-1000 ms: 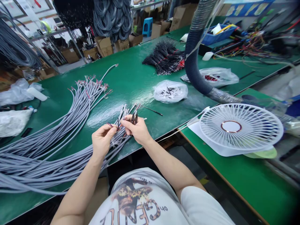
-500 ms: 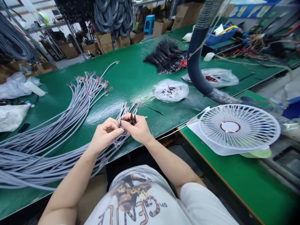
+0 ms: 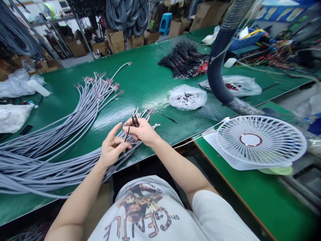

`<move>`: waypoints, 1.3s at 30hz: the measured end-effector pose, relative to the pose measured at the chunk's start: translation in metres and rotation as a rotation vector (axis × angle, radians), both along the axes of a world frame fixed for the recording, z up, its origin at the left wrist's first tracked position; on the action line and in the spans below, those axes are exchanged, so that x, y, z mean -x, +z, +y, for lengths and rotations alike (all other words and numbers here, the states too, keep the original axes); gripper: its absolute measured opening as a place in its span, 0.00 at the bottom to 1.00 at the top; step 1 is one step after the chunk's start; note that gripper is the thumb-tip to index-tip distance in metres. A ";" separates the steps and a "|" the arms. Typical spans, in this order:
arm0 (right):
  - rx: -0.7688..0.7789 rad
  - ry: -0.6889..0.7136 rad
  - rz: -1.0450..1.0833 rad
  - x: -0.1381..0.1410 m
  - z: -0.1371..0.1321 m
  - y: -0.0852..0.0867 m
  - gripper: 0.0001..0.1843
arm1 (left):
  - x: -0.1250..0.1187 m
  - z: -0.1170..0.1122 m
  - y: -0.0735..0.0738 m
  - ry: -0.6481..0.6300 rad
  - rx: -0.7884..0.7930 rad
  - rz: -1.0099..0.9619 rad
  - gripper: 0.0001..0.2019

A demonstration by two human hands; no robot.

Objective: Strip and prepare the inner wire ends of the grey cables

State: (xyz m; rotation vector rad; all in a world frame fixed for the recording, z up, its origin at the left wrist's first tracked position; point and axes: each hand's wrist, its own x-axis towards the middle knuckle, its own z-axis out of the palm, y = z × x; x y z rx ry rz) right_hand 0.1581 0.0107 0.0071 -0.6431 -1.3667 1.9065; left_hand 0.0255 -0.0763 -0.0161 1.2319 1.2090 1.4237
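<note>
Head view: seeing white plastic bag (image 3: 15, 118) at far left of green surface (image 3: 147, 80), white bottle (image 3: 38, 87) near it. Rightward, have back bundle of grey cables (image 3: 82, 107) fanned out, reddish wire ends pointing away from body. Nearer, have front bundle of grey cables (image 3: 62, 174) running in from left edge. Over its right end, got left hand (image 3: 112, 147) half curled, index finger raised, thumb pinching at lower end of short black tube (image 3: 127, 134), tilted; fine wires there too small to tell. Just beside, got right hand (image 3: 143, 131) clenched around dark-tipped pliers (image 3: 135, 121), thumb tip at tube's upper end. Past that, see thin black rod (image 3: 167, 116) lying flat, bundle of black wires (image 3: 184, 60) farther back, clear bag of short black pieces (image 3: 188, 97) nearer. Then see ribbed hose (image 3: 218, 70) curving down in front of bag with red pieces (image 3: 244, 87). Far right, have white fan (image 3: 260, 142), grille up, on adjoining green side surface (image 3: 253, 197).
</note>
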 end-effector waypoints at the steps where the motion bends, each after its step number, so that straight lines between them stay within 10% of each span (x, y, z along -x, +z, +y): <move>1: 0.056 0.065 -0.008 0.005 0.001 -0.005 0.19 | 0.000 0.000 -0.003 0.010 -0.016 -0.006 0.37; 9: 0.212 0.189 -0.094 0.018 0.003 -0.025 0.20 | 0.005 0.004 -0.014 -0.033 -0.048 0.072 0.13; 20: -0.660 -0.150 -0.444 -0.051 -0.013 -0.007 0.18 | 0.001 0.006 -0.012 0.000 0.027 0.074 0.14; 39: -0.949 -0.178 -0.472 -0.052 -0.033 -0.014 0.07 | 0.003 0.008 -0.012 -0.087 0.009 0.055 0.11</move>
